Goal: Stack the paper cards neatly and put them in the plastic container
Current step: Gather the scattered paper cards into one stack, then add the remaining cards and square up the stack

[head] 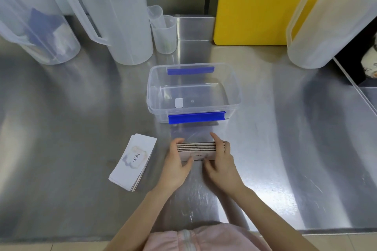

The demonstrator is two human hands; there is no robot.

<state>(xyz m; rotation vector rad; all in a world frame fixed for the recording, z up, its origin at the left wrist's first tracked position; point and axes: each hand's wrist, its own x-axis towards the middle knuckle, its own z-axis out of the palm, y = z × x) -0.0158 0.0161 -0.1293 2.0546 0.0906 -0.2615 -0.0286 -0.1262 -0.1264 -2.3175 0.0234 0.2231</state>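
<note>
Both my hands were on one bundle of paper cards, stood on its long edge on the steel worktop just near of the plastic container. My left hand clamped the bundle's left end, fingers curled over the top edge and thumb pressed on the near face. My right hand closed on the right end the same way, one finger stretched along the far top edge, thumb on the near face by the printed word. The card edges showed as dark and light stripes between my hands, fairly even. So neither hand was spread wide; both were narrowed onto the bundle.

The container sat open and upright, a blue clip on its near side, another on the far side, nothing but a small white label showing inside. A second pile of cards lay flat to the left, slightly fanned, well clear of my left hand.
</note>
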